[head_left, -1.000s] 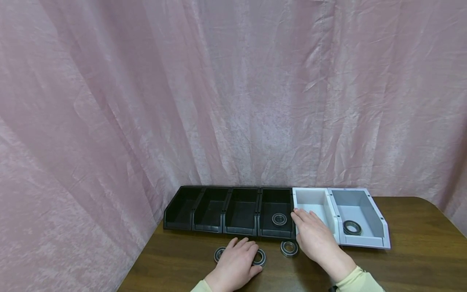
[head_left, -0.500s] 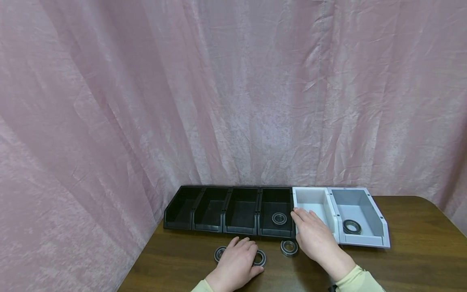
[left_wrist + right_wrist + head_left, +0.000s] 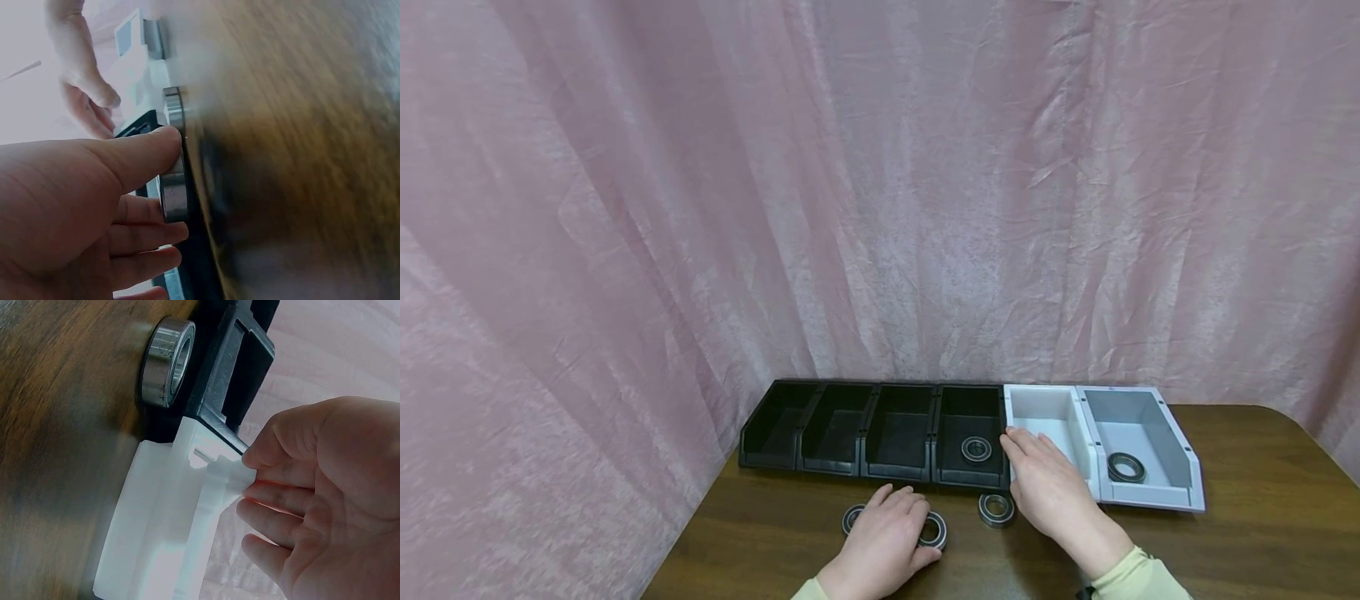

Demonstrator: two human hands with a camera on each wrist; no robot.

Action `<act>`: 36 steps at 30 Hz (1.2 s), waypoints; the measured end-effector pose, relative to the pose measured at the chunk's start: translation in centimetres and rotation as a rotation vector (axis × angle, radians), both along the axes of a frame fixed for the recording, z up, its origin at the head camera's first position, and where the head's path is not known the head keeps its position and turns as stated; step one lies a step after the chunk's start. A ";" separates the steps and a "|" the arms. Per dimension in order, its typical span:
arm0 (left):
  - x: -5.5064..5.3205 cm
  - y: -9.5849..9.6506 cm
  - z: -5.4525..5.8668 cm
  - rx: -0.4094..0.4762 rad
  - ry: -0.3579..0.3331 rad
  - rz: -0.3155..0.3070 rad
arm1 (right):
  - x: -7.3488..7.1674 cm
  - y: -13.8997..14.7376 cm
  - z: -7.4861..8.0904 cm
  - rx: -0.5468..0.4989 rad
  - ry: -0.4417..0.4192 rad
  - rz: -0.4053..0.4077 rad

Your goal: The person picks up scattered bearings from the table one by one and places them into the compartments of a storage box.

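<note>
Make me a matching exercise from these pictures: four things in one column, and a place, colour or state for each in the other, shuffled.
Things
1. Left hand
2. Right hand
3. Curtain
4. Rightmost bin

Places, colours, states
A. Partly hides the white bin in the head view
B. Pale grey, with one bearing inside
C. Partly hides bearings on the table in the head view
D. Pink, hanging in folds

Right pairs: 1-C, 2-A, 3-D, 4-B
</note>
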State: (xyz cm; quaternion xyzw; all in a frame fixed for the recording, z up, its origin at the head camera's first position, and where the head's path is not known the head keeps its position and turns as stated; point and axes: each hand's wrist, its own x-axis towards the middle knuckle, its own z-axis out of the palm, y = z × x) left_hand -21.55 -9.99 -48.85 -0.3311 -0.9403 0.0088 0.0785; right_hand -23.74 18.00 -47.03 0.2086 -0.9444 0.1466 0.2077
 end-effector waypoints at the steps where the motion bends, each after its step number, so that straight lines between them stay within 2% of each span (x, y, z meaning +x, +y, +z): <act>1: 0.1 0.0 0.2 0.006 -0.001 -0.003 | 0.0 0.0 0.0 0.001 0.003 0.001; 7: 0.5 -0.1 1.3 0.027 0.023 -0.015 | 0.0 0.0 0.0 0.006 0.010 0.001; 13: 0.7 -0.3 1.8 0.025 0.062 -0.024 | -0.1 0.1 -0.1 0.008 0.015 -0.001; 18: 0.8 -0.3 2.3 0.029 0.048 -0.016 | -0.2 0.1 -0.3 0.005 0.019 0.004; 24: 0.9 -0.2 3.0 0.039 0.091 -0.018 | -0.2 0.1 -0.3 0.011 0.018 0.001; 28: 0.8 -0.3 3.4 0.033 0.100 -0.007 | -0.1 0.1 -0.2 0.008 0.013 0.002; 36: -0.2 -0.8 3.8 0.024 0.213 0.007 | 0.0 0.1 -0.2 0.002 0.018 0.006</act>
